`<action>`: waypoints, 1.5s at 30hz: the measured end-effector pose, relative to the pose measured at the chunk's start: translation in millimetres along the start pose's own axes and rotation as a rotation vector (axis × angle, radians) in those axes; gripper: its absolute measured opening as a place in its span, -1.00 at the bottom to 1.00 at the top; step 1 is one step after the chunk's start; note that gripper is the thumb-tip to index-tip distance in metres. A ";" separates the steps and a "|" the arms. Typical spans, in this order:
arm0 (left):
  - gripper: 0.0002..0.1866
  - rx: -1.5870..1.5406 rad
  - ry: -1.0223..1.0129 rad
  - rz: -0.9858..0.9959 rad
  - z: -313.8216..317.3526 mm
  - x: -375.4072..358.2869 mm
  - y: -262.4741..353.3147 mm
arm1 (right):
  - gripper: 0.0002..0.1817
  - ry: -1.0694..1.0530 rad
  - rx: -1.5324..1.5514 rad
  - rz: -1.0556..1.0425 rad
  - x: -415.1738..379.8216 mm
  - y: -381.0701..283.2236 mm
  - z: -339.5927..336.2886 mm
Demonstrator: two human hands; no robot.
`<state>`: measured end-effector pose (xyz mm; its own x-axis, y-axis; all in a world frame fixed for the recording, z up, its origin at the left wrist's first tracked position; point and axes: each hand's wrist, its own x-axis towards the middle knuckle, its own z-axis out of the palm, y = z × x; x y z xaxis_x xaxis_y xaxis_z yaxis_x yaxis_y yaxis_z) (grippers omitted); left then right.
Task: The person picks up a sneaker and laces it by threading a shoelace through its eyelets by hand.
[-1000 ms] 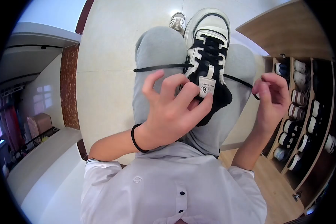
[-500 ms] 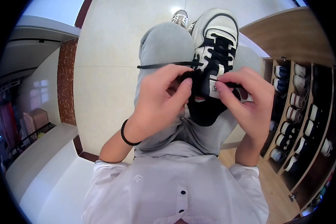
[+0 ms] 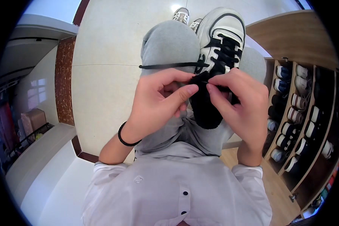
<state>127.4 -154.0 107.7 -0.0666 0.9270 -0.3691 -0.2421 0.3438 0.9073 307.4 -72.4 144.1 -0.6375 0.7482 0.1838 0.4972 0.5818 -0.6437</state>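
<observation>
A white sneaker [image 3: 223, 22] with black laces rests across my lap, toe pointing away. Its fuzzy black collar [image 3: 207, 113] faces me. My left hand [image 3: 158, 96] pinches the collar's left edge between thumb and fingers. My right hand [image 3: 239, 103] is closed in a pinch right beside the left fingertips, on a thin end of the black shoelace [image 3: 226, 51]. The other loose lace end [image 3: 165, 66] lies over my left knee. My right hand hides the sneaker's tongue and upper eyelets.
A wooden shoe cabinet [image 3: 295, 26] stands open on the right, with several pairs of shoes on its racks. Past my left knee, a worn shoe [image 3: 181, 16] is on the tiled floor [image 3: 105, 98]. A pink case [image 3: 35, 119] sits far left.
My right hand has moved left from the sneaker's tongue to the collar edge, carrying the lace end to my left fingertips. The sneaker has shifted slightly right.
</observation>
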 end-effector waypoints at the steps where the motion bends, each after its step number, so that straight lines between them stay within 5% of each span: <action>1: -0.78 -0.026 -0.021 0.024 -0.2 -0.4 -1.1 | -0.86 0.009 -0.012 -0.016 -0.3 -0.1 -0.5; 8: -0.83 -0.056 -0.038 0.186 -0.8 -1.9 -12.3 | -0.86 0.053 -0.032 -0.041 -5.2 -0.8 2.5; 13: -0.81 0.264 0.006 0.470 0.9 -4.8 -16.9 | -0.85 0.062 -0.097 -0.076 -7.5 -0.1 4.4; 22: -0.85 0.065 -0.018 0.161 6.2 1.4 -4.9 | -0.76 0.025 -0.186 -0.182 -13.1 0.7 2.1; 32: -0.91 0.044 -0.099 0.137 2.5 5.2 -3.9 | -0.65 0.048 -0.196 -0.158 -19.7 0.9 0.4; 38: -0.87 0.194 -0.025 0.318 2.6 -2.0 -13.9 | -0.67 0.101 -0.096 -0.089 -21.2 3.9 -16.7; 40: -0.80 0.433 0.072 0.641 2.2 -6.6 -18.0 | -0.68 0.139 -0.010 -0.107 -25.7 11.9 -19.6; 45: -0.70 0.499 0.141 0.854 -2.7 -17.5 -25.0 | -0.67 0.172 0.108 -0.143 -36.6 31.1 -30.0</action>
<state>132.0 -179.2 90.9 -0.1511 0.8776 0.4549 0.3725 -0.3757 0.8486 363.8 -72.1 139.6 -0.5826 0.7094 0.3967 0.3376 0.6552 -0.6758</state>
